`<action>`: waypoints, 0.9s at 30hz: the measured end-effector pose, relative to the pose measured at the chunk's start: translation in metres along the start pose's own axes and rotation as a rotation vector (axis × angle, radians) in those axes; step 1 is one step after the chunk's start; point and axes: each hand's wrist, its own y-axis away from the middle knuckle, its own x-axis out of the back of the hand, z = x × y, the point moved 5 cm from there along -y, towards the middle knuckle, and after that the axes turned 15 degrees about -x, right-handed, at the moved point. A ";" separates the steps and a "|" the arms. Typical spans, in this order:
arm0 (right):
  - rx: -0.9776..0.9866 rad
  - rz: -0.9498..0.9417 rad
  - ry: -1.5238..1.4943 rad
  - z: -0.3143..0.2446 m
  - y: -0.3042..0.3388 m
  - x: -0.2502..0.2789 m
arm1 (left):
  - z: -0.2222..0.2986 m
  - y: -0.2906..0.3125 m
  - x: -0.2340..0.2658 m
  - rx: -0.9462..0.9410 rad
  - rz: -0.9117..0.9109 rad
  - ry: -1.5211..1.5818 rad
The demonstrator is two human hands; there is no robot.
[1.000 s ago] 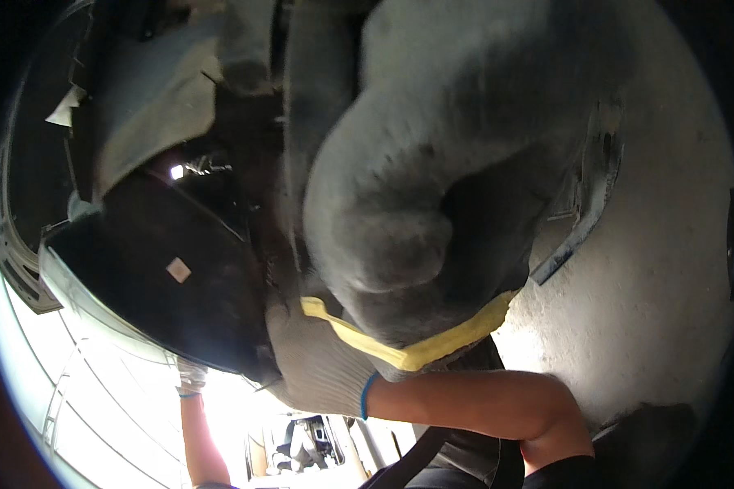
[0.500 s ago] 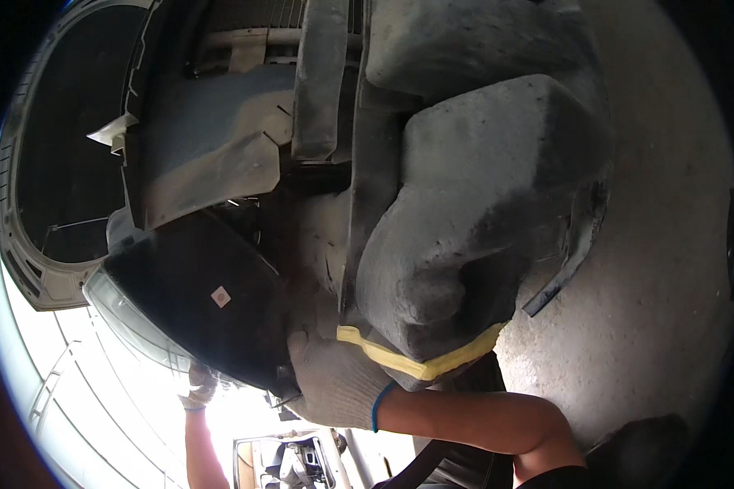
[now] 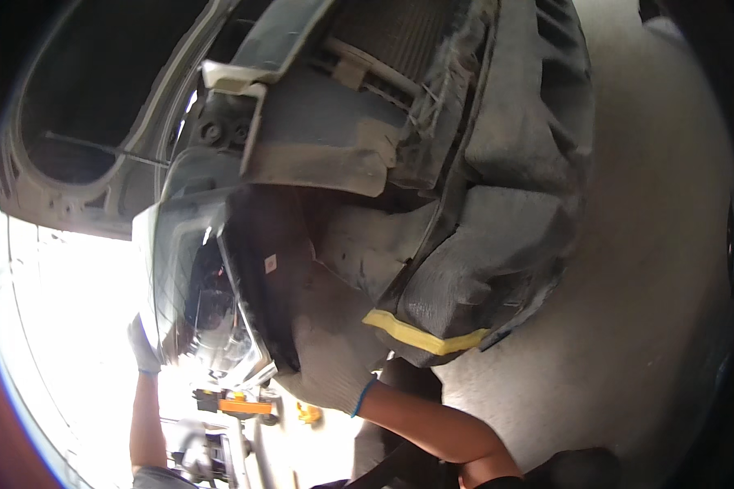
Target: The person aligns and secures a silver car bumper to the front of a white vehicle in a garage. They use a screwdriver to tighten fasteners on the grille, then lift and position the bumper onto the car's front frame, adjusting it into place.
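Item: car headlight [image 3: 208, 306]. Both gloved hands clamped on it: left [image 3: 143, 346] outer edge, right [image 3: 326, 350] rear. Risk: slips, lens hits bumper [image 3: 497, 244] w/ yellow tape.

Your view blows out to white glare at the lower left (daylight pours in from there), while the upper left sits in deep shadow. Straight edges bow toward the black fisheye rim, and detail looks soft throughout.
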 end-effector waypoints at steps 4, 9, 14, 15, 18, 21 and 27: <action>-0.073 0.027 -0.081 -0.008 0.013 0.005 | -0.004 0.005 -0.001 -0.064 0.077 -0.114; -0.158 0.108 0.008 -0.008 0.034 0.010 | 0.014 -0.004 -0.024 0.058 0.114 0.068; -0.054 0.203 -0.077 -0.016 0.046 0.017 | 0.050 -0.018 -0.035 0.043 0.036 0.056; -0.033 0.214 -0.063 -0.020 0.047 0.021 | 0.046 -0.017 -0.035 0.148 0.065 0.141; 0.078 0.303 -0.081 -0.021 0.048 0.026 | 0.032 -0.013 -0.031 0.271 0.115 0.241; 0.094 0.323 -0.108 -0.029 0.051 0.036 | 0.050 -0.018 -0.034 0.261 0.084 0.222; 0.372 0.161 -0.231 -0.050 0.064 0.032 | 0.041 -0.014 -0.037 0.261 0.074 0.268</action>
